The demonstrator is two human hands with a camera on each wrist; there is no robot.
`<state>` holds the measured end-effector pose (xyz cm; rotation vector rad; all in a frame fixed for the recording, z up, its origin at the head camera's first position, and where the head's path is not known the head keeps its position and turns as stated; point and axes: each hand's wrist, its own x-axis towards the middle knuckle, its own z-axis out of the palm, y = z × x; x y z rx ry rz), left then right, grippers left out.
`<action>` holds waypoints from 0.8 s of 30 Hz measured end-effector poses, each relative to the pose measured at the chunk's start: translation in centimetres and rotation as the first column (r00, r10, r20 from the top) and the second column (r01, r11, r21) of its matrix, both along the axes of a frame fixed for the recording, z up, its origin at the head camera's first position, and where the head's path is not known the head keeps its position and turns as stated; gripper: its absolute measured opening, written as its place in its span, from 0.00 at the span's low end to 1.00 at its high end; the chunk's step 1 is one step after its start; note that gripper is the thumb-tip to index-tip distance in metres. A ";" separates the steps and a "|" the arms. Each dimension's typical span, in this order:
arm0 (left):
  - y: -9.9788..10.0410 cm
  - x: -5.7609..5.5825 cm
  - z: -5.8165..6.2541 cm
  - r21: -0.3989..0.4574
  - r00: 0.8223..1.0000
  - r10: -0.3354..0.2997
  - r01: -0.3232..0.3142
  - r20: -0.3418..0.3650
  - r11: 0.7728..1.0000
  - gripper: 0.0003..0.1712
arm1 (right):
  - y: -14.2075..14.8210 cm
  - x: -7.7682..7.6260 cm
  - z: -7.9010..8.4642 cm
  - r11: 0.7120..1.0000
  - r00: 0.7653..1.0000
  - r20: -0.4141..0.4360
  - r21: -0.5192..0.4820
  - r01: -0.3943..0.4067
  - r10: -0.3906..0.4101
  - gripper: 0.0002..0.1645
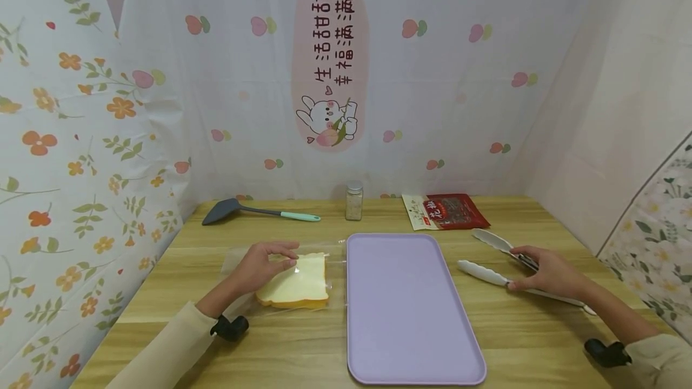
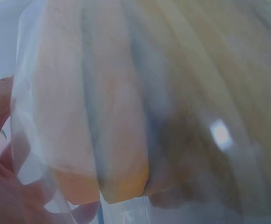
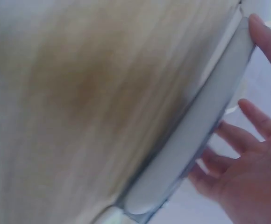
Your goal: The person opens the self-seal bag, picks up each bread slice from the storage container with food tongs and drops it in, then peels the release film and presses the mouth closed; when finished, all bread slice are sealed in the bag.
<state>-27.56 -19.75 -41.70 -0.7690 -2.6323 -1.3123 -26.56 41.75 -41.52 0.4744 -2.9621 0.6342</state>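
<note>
Sliced bread (image 1: 303, 281) lies in a clear plastic bag (image 1: 337, 275) left of centre in the head view. Over its upper left part is my left hand (image 1: 256, 269), thumb and forefinger apart above the pale top slice. Two slices (image 2: 121, 154) show large through the film in the left wrist view, with fingers partly behind the plastic. At the right, white-and-grey tongs (image 1: 483, 273) point left with arms spread. My right hand (image 1: 554, 275) grips across them, thumb on the near arm and fingers on the far one. The thumb meets the tongs' arm (image 3: 191, 121) in the right wrist view.
A lilac tray (image 1: 405, 311) sits between the hands on the wooden table (image 1: 292, 353). Along the back are a dark spatula (image 1: 224, 211) with a mint handle, a glass jar (image 1: 354, 203) and a red spice packet (image 1: 451, 211). Patterned cloth (image 1: 459, 107) hangs behind.
</note>
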 end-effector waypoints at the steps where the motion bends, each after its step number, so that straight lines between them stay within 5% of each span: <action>1: 0.0 0.0 0.0 -0.001 1.000 -0.004 0.004 0.005 1.000 0.06 | -0.1 0.1 0.1 1.000 1.000 0.007 0.006 -0.003 0.003 0.52; 6: -0.1 0.1 -0.1 -0.015 1.000 -0.022 0.022 0.003 1.000 0.07 | -0.6 0.3 1.0 0.999 1.000 0.003 0.048 -0.003 0.003 0.56; 12: -0.2 0.0 0.2 -0.051 0.999 -0.036 0.035 -0.013 0.998 0.09 | -2.6 0.5 2.8 0.994 0.987 -0.158 0.109 0.023 -0.006 0.48; 20: -0.4 -0.4 1.0 -0.094 0.998 -0.065 0.063 -0.016 0.994 0.13 | -8.2 1.4 3.5 0.999 0.995 -0.095 -0.040 -0.025 0.021 0.33; 24: -0.2 -0.9 1.6 -0.092 0.997 -0.076 0.076 0.005 0.993 0.12 | -11.8 1.6 3.7 0.987 0.993 -0.065 -0.121 -0.105 0.098 0.25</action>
